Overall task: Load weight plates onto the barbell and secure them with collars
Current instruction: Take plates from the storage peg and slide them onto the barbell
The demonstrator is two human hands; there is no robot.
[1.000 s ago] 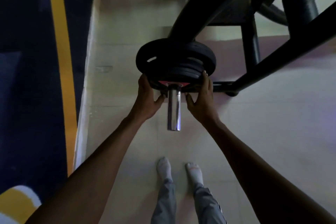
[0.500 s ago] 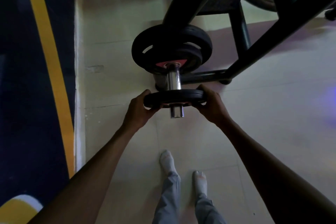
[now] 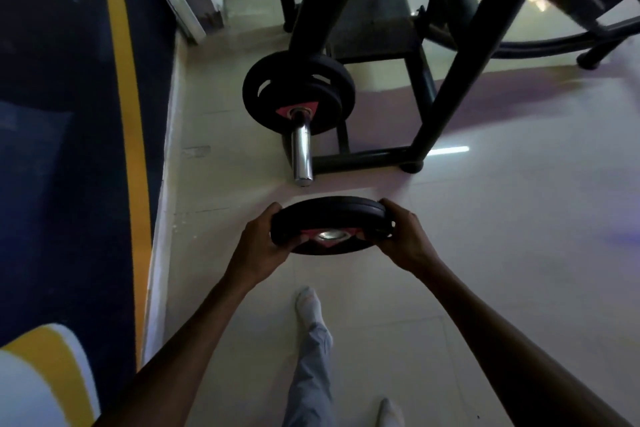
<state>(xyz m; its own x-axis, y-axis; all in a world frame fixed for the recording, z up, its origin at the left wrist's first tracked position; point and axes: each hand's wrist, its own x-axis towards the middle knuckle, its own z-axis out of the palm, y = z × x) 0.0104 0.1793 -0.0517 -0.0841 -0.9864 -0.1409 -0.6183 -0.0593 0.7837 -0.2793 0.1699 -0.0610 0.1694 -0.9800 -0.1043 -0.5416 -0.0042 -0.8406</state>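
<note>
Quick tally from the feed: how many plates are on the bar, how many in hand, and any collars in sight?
Plates on the barbell sleeve: 2
Plate held in left hand and right hand: 1
Collars: 0 visible
Total plates: 3

Black plate (image 3: 329,218) held off chrome sleeve (image 3: 302,152); loaded plates (image 3: 298,94) inboard.

The held weight plate (image 3: 329,215) is black with a red triangle round its silver hub; the plates on the bar (image 3: 298,94) match it; the barbell sleeve (image 3: 302,152) is chrome; the wall (image 3: 52,114) is navy with a yellow stripe (image 3: 130,114); the floor tiles (image 3: 519,253) are cream; the trousers (image 3: 308,374) are grey; the socks (image 3: 308,305) are white.
</note>
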